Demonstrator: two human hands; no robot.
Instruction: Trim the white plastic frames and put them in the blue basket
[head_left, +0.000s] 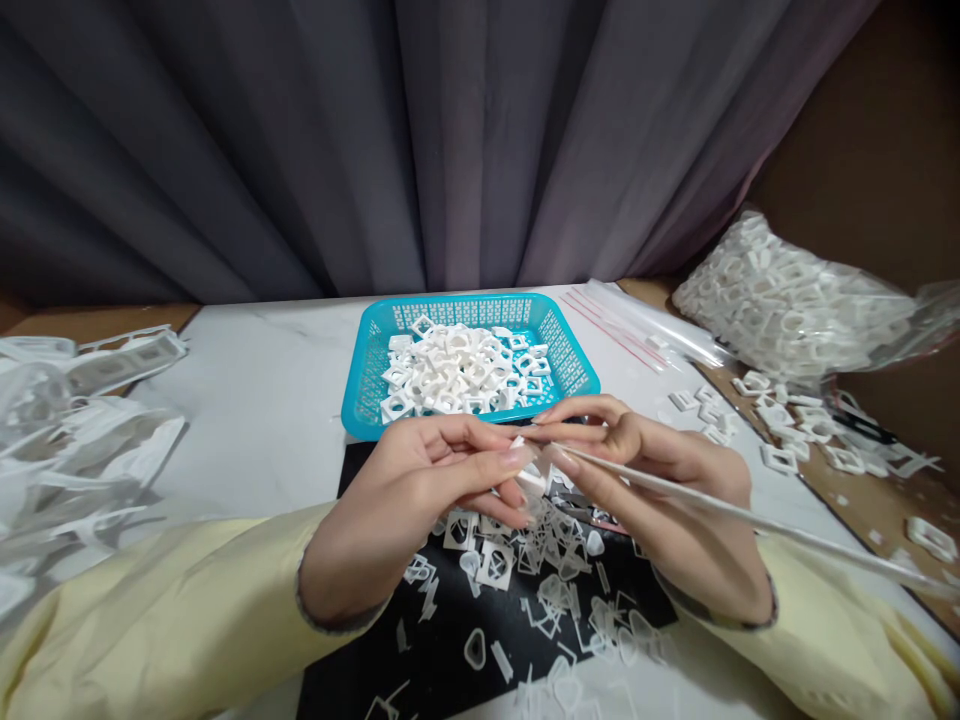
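Observation:
My left hand (409, 505) pinches a small white plastic piece (531, 480) between thumb and fingers, just in front of the basket. Closed round a long, thin, whitish rod (697, 508), my right hand (667, 470) brings its near end against or very close to that piece. The rod slants down to the right edge; the fingers hide its tip. Below both hands, thin white plastic offcuts (559, 590) and a few square pieces (495, 565) lie on a black mat (352, 640). A metal tool (574, 503) shows partly beneath my right hand.
A blue basket (354, 395) behind my hands holds a heap of white pieces (457, 365). White moulded frames (127, 360) pile up at left. At right are flat zip bags (652, 325), a full clear bag (787, 300) and loose parts (817, 425). A grey curtain (465, 140) hangs behind.

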